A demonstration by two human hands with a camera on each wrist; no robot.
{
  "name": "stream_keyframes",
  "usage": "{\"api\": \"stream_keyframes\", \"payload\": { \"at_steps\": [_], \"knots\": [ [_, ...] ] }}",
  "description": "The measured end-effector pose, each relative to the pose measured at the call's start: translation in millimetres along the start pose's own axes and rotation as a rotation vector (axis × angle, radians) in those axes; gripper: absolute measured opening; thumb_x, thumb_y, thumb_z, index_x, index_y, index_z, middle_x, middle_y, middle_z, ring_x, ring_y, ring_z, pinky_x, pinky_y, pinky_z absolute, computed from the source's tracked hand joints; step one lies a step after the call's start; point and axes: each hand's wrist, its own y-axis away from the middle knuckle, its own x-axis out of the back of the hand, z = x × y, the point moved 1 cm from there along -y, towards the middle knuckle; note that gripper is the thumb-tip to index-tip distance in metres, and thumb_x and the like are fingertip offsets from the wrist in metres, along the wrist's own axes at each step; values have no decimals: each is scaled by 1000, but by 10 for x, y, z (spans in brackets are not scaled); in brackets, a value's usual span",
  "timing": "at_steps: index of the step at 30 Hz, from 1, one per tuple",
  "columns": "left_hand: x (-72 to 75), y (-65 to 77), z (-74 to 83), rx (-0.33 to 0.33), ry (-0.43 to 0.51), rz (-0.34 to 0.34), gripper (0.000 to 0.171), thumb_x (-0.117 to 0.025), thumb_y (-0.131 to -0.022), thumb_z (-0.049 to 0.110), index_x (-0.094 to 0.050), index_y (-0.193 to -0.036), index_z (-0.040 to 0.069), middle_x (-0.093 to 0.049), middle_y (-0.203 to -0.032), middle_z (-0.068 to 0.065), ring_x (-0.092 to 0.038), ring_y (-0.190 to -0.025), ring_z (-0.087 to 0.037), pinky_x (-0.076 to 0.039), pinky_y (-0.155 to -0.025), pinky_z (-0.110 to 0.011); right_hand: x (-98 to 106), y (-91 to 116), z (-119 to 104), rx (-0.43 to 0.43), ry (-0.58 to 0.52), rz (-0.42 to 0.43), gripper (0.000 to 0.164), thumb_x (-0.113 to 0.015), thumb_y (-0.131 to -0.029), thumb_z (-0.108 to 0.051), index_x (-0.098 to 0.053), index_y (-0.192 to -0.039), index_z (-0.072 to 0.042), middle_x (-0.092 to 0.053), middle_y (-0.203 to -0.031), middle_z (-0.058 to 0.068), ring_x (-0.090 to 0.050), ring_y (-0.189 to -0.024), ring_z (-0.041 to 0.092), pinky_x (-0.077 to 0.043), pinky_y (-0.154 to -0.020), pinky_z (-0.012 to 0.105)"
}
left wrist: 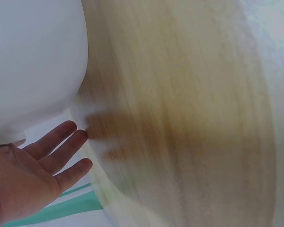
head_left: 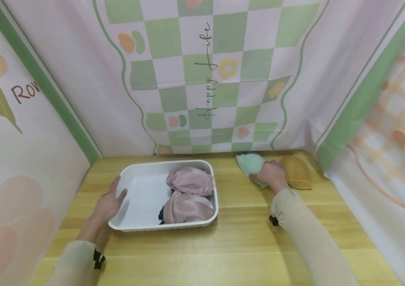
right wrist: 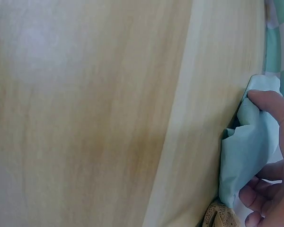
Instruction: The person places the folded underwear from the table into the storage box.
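A white tray (head_left: 141, 227) stands on the table's left half, with two pink satin bundles (head_left: 189, 180) that look like folded bras in its right side. My left hand (head_left: 107, 204) rests at its left rim, thumb over the edge and fingers extended outside. Below the tray's wall in the left wrist view, those fingers (left wrist: 61, 146) look loose and spread. My right hand (head_left: 271, 174) pinches a mint-green folded bra (head_left: 250, 163), the thumb on its upper face and the fingers curled behind. Beside that hand lies a mustard bra (head_left: 297, 172), whose lace edge shows in the right wrist view.
The wooden table (head_left: 202, 258) meets a green-and-white checked curtain (head_left: 195, 95) along its back edge. More printed cloth hangs at both sides. Something dark navy (head_left: 161, 214) pokes out from under the front pink bundle.
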Motion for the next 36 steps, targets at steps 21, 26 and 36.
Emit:
{"api": "stream_keyframes", "payload": {
  "at_steps": [21,26,36],
  "knots": [
    [9,-5,-10,-7,13,-8,78,-24,-105,57,9,-161,13,-33,-150,-40,-49,-126,-59,-51,-98,-62,-82,56,-16,-66,-127,41,59,-65,-80,-58,-62,-99,-2,-67,-89,16,-61,-76,29,-48,-57,37],
    [6,3,-18,-10,15,-10,78,-25,-105,56,9,-161,12,-34,-150,-40,-48,-126,-59,-49,-99,-63,-100,90,-23,-56,-170,67,56,-62,-83,-58,-64,-97,-4,-69,-87,15,-63,-75,29,-48,-57,37],
    [0,-19,-31,5,20,-15,79,-23,-104,59,11,-161,15,-33,-151,-39,-49,-126,-58,-50,-98,-62,25,169,-166,-18,-226,87,53,-60,-85,-58,-66,-97,-6,-72,-89,14,-64,-77,30,-48,-58,38]
  ]
}}
